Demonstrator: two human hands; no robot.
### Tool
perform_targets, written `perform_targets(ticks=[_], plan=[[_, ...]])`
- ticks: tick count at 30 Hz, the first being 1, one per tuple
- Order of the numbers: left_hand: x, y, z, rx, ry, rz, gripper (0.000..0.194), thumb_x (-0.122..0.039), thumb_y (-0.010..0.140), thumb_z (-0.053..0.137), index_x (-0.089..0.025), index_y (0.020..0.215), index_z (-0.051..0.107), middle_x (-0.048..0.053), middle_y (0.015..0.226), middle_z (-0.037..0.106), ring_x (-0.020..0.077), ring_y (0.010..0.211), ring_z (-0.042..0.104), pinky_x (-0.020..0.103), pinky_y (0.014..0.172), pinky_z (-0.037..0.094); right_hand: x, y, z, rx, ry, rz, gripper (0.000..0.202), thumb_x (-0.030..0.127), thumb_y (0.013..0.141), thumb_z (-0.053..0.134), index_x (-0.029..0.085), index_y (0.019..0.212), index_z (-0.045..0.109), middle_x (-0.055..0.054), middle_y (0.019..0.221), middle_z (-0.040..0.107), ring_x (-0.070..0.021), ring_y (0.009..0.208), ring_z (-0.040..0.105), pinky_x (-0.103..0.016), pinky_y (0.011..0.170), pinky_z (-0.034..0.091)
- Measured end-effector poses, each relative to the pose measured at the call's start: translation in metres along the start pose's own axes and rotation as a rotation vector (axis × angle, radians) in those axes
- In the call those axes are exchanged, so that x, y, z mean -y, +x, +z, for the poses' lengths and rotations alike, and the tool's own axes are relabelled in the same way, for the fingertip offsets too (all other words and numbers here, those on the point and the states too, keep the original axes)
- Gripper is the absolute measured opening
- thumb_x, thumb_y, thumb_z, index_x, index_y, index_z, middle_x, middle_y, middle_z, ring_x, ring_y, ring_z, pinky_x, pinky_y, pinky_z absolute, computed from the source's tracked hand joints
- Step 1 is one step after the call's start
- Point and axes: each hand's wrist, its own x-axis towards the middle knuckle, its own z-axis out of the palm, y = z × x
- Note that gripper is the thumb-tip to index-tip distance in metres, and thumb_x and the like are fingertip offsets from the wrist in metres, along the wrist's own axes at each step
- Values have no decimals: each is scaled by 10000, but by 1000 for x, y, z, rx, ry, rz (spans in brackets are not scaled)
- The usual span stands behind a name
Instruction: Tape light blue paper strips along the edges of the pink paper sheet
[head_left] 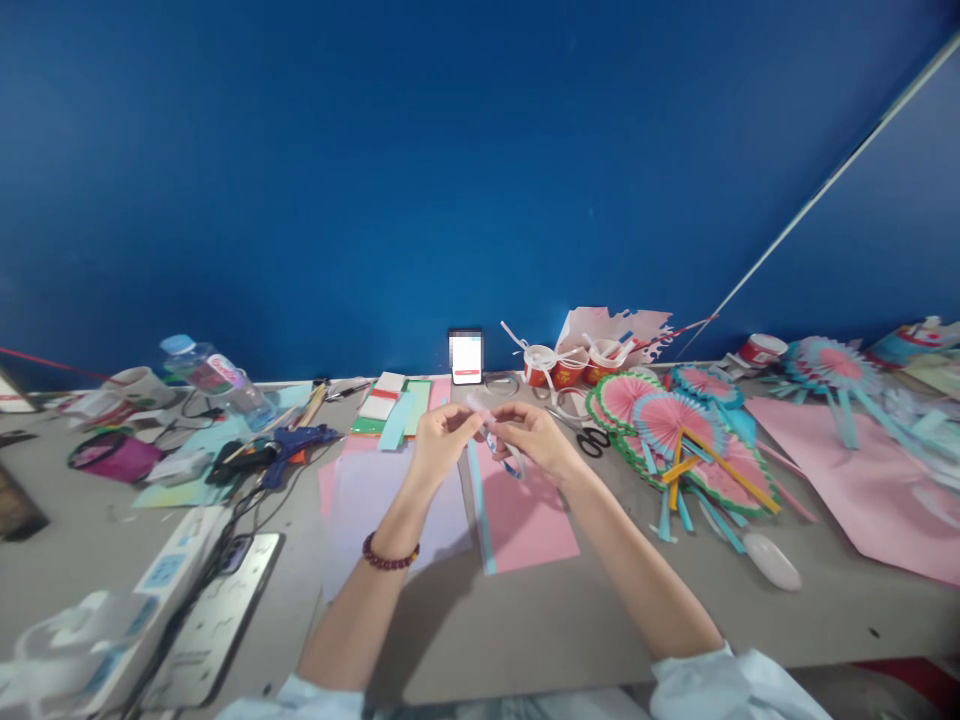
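Observation:
My left hand [444, 437] and my right hand [534, 437] meet above the sheets of paper, fingertips pinched close together. Between them is a narrow roll of tape [514, 466], its thin ring hanging under my right fingers. A pale strip [478, 404] shows at my left fingertips; blur hides whether it belongs to the roll. Below my right hand lies a pink sheet [529, 520] with a light blue strip [480, 510] along its left edge. A lavender sheet [397, 510] lies below my left hand, partly covered by my forearm.
A phone [466, 358] stands against the blue wall. Red paper cups [568, 370], black scissors [593, 441] and folded paper fans [679, 425] are on the right. Leftward are a glue gun [296, 448], a bottle [221, 380], a power strip [161, 580] and another phone [214, 620].

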Motion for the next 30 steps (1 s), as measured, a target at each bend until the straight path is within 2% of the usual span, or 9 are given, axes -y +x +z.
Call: perform_targets(ticks=[6, 14, 21, 26, 30], plan=[[-6, -1, -4, -31, -7, -23, 284, -396, 721, 679, -150, 599, 607, 17, 505, 626, 115, 473, 571, 209, 442, 378, -1, -2, -1, 49, -40, -12, 376, 374, 647, 763, 168, 924, 614, 39, 587, 607, -111, 525, 585, -310, 580, 563], [-7, -1, -5, -10, -16, -41, 258, -397, 732, 672, -157, 645, 633, 22, 555, 652, 138, 518, 629, 210, 449, 394, 1, -2, -2, 33, -58, 42, 361, 420, 644, 759, 162, 854, 618, 39, 528, 608, -115, 496, 600, -287, 585, 548], [-6, 1, -9, 18, -49, -48, 252, -381, 727, 675, -155, 626, 629, -1, 514, 609, 110, 472, 584, 206, 452, 382, -2, -1, -4, 53, -61, 48, 367, 439, 633, 765, 160, 829, 631, 24, 532, 623, -134, 503, 624, -275, 564, 531], [-4, 2, -7, 8, -56, -34, 254, -392, 721, 674, -160, 629, 630, -5, 515, 600, 105, 475, 565, 200, 447, 387, 0, -1, -2, -5, -76, 31, 365, 436, 610, 776, 155, 793, 633, 15, 533, 624, -135, 494, 623, -260, 536, 526], [-1, 2, -3, 31, -6, -19, 242, -386, 654, 726, -155, 645, 653, 12, 555, 617, 118, 505, 555, 208, 451, 416, -1, -1, -2, -33, -72, 14, 367, 430, 592, 784, 156, 789, 640, 15, 553, 630, -131, 501, 617, -284, 564, 549]])
